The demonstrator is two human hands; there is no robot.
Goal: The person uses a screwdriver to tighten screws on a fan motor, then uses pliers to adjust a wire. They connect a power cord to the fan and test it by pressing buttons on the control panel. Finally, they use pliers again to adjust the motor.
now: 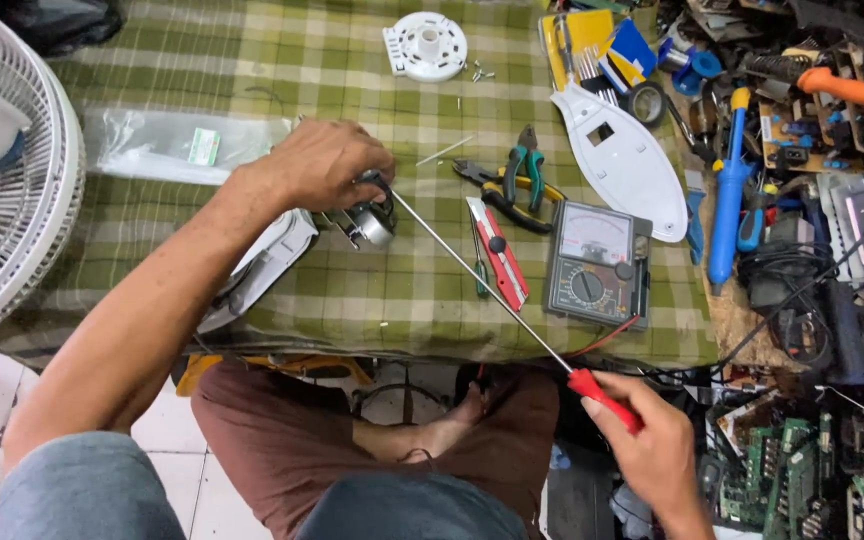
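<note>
A: Bench (282,60), green check cloth over it, and a white fan (2,180) sits at the left edge. Parts everywhere on the right.

B: Busy table. What's the left hand (317,165) on?

A: It's clamped over a small metal motor (372,222), fingers curled tight around the top, pressing it to the cloth beside a white housing (267,262). Motor sits mid-bench, near the front edge.

B: And the right hand (657,455)?

A: Low, off the bench front, fist wrapped round the red handle of a long screwdriver (492,290). Shaft runs up and left, tip right at the motor under the left fingers. Whether it's seated in a screw, I cannot tell.

B: Long lever, that.

A: I'd say that's the risk. Held so far back, a small wobble could throw the tip off, and it'd skid into those left fingers or gouge the motor.

B: Anything in the shaft's way?

A: It passes over a red cutter (499,255), with a meter (597,262) just beside and pliers (512,185) above. Drop the shaft and it could knock the cutter. Loose screws (482,72) by the white disc (425,45) might roll if the cloth jerks.
</note>
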